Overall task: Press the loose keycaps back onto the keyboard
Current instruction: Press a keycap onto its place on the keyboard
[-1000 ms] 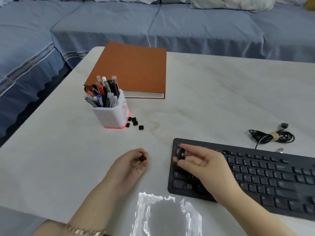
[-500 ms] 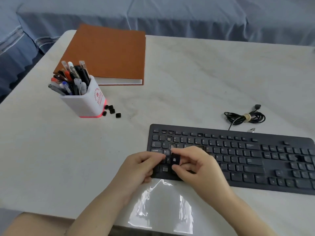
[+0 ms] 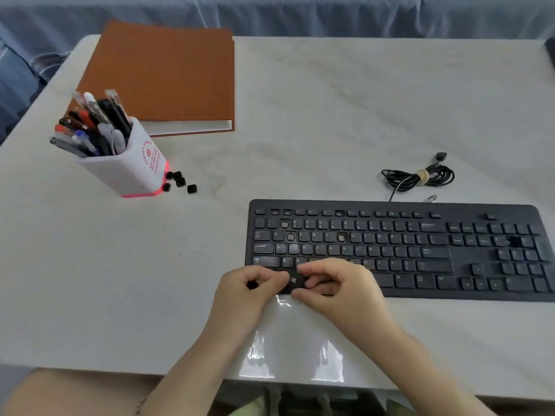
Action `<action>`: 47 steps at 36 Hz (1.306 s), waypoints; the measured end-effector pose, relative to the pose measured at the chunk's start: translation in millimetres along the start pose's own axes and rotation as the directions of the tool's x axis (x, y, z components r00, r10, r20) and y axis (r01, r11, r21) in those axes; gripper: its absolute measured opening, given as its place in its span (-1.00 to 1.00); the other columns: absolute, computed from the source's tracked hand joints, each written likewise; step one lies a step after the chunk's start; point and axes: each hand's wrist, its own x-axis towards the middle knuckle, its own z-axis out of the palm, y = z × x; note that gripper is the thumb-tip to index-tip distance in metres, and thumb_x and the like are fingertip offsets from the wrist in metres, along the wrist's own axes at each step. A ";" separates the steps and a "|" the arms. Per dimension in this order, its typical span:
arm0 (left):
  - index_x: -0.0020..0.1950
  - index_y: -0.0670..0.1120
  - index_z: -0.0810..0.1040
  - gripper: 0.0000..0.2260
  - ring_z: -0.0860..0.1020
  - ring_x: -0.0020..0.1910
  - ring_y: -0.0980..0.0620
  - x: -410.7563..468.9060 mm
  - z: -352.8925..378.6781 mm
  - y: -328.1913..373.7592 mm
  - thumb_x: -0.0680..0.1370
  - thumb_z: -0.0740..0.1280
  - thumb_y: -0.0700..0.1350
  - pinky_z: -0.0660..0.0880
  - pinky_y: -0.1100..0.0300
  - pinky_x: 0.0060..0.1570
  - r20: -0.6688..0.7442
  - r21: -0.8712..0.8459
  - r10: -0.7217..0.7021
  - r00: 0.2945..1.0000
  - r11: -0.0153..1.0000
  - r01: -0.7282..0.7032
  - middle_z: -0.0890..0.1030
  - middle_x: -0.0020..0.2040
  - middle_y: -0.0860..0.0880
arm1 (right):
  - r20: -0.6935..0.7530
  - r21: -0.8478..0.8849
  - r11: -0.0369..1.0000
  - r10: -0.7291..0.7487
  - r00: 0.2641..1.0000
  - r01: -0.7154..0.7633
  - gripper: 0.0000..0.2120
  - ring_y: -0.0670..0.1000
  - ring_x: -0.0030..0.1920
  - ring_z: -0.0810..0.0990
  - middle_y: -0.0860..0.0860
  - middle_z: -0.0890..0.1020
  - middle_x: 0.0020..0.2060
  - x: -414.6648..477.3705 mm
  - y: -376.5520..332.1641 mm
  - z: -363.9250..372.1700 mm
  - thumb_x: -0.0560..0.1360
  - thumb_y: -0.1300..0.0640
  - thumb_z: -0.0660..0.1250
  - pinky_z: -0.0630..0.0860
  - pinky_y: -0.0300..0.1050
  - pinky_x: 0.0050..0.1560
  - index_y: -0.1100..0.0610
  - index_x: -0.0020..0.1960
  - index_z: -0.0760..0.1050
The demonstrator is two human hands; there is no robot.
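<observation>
Keycap looks tiny, light, hard; hold its sides. My right hand pinches it, bottom middle; my left hand grips a spare keycap.

Setting: a home living room. A blue-covered sofa ran behind a pale marble-look table, which bore a pen pot, an orange book and a keyboard.
</observation>
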 end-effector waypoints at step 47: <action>-0.08 0.03 0.35 -0.62 0.49 -0.33 0.25 16.8 -1.9 -13.7 0.33 0.49 0.12 0.31 0.28 -0.39 -0.174 0.429 0.023 0.984 0.902 0.054 0.50 -0.29 0.11 | 0.092 -0.478 0.858 -0.164 0.982 0.188 -0.73 -0.13 0.02 0.33 -0.17 0.42 -0.15 37.9 10.8 18.3 0.28 0.11 0.53 0.22 -0.37 -0.03 0.02 -0.03 0.62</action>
